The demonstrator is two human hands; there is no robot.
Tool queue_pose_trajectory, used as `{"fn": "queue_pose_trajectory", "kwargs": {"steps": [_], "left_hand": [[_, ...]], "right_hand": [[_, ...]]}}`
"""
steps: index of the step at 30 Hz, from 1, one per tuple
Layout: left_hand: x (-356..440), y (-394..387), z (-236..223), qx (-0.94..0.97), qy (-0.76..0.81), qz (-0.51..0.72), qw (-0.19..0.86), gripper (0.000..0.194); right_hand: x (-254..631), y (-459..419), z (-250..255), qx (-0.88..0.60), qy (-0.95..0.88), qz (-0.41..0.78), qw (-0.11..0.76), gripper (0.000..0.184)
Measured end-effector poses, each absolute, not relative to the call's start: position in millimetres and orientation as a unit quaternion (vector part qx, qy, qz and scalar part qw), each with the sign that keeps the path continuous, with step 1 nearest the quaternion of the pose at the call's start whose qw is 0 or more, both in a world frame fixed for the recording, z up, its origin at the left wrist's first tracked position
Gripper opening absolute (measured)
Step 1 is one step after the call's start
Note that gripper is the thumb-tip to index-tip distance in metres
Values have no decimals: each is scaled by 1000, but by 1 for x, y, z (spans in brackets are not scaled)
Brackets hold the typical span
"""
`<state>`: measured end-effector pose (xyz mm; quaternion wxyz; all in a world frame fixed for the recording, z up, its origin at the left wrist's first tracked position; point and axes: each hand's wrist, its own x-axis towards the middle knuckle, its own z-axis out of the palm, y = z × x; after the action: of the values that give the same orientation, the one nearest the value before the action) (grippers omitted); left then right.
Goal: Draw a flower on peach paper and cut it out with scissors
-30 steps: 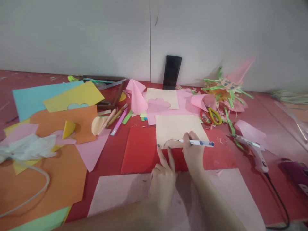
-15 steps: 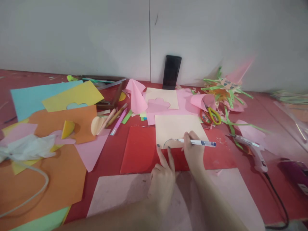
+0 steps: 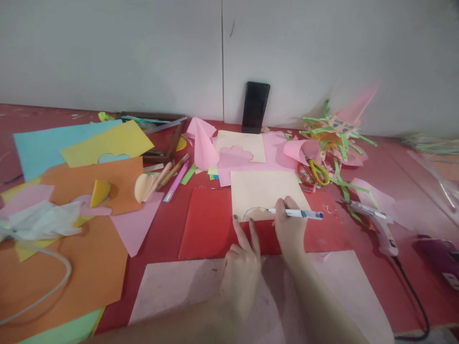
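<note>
A cream sheet of paper (image 3: 267, 188) lies on a red board (image 3: 208, 224). My right hand (image 3: 289, 231) is closed round a white pen (image 3: 296, 213) with a blue end, its tip on the cream paper. A thin curved line runs left from the tip. My left hand (image 3: 242, 263) presses the paper's lower edge with two fingers stretched out in a V, the others folded. Below the board, under my forearms, is a large pale pink sheet (image 3: 172, 289).
A black phone (image 3: 256, 107) leans against the wall. Scissors (image 3: 315, 172), pink paper cones (image 3: 205, 148) and a glue gun (image 3: 376, 222) with a cord lie around the board. Coloured sheets, including orange paper (image 3: 82, 267), cover the left side. A decorated paper figure (image 3: 342, 126) stands back right.
The pen in my right hand has shifted slightly right and down, and the curved line is a little longer. My left hand has stayed in place.
</note>
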<state>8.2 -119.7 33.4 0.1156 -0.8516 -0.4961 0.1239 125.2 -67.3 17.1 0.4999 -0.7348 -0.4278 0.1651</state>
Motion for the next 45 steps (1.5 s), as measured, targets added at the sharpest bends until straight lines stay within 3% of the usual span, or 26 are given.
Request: {"fn": "queue_pose_trajectory", "kwargs": {"steps": [5,15,36,45], "left_hand": [[8,-119,34,-851,-492,130,128,52],[8,-119,34,-851,-487,137,140,54],[8,-117,34,-852,-496,125,107,52],[9,-119,31,-853,-496,117,114,54]], "right_hand": [[126,-69,20,-743,-404,159,509,28],[142,-73,24,-658,-438,290,540,37],[139,-72,21,-716,-472,197,475,34],[140,-73,19,-687,-442,258,516,35]]}}
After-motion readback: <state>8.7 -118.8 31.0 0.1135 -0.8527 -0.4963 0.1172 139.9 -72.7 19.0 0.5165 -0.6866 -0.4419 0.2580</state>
